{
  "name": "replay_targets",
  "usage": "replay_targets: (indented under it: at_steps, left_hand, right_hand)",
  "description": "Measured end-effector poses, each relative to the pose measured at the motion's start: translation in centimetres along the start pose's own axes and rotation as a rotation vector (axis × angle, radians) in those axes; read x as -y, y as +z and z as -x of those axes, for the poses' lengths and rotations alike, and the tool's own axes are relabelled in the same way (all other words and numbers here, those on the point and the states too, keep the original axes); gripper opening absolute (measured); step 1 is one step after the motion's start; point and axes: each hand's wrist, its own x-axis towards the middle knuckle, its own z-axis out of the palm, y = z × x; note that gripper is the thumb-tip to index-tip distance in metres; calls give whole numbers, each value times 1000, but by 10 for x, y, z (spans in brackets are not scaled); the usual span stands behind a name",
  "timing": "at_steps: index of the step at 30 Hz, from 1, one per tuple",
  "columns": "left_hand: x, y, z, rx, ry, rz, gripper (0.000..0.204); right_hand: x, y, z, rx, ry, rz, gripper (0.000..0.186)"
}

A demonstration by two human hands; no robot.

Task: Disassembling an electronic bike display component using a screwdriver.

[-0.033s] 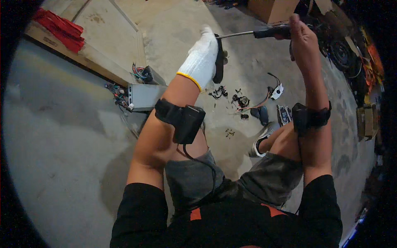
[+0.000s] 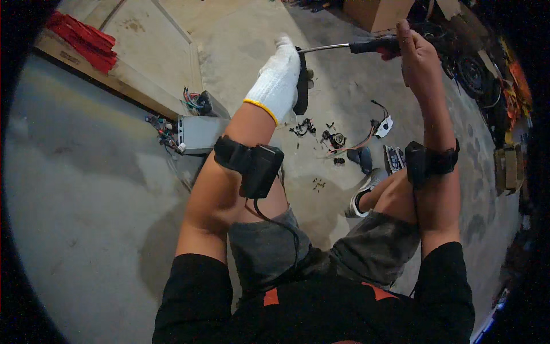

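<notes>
My left hand (image 2: 277, 74) wears a white knitted glove with a yellow cuff edge and grips a dark, flat, elongated part (image 2: 301, 86). Its fingers are mostly hidden behind the glove's back. Bare and closed, my right hand (image 2: 421, 57) holds a screwdriver (image 2: 366, 47) by its dark handle, which shows some red. The thin metal shaft runs left, almost level, and its tip meets the upper end of the dark part. Whether the tip sits in a screw is too small to tell.
On the concrete floor lie small black parts (image 2: 335, 139), several tiny screws (image 2: 318, 183), a white piece with wires (image 2: 384, 126) and a dark blue-grey piece (image 2: 360, 159). A grey metal box (image 2: 200, 133) with cables stands left, beside a wooden panel (image 2: 143, 34) bearing red cloth (image 2: 83, 39). Cardboard box (image 2: 378, 14) far right.
The screwdriver and both hands have shifted very slightly; more red shows by the right hand. The grips are the same.
</notes>
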Motion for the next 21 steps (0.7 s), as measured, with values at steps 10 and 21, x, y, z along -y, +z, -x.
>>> replay_targets:
  at_steps: [10,21]
  left_hand:
    - [-2,-12,1,-23,34,-35,59]
    - [8,-13,-7,39,74,-48,56]
  right_hand:
    - [18,12,21,128,-449,-204,24]
    - [25,12,21,167,15,-335,35]
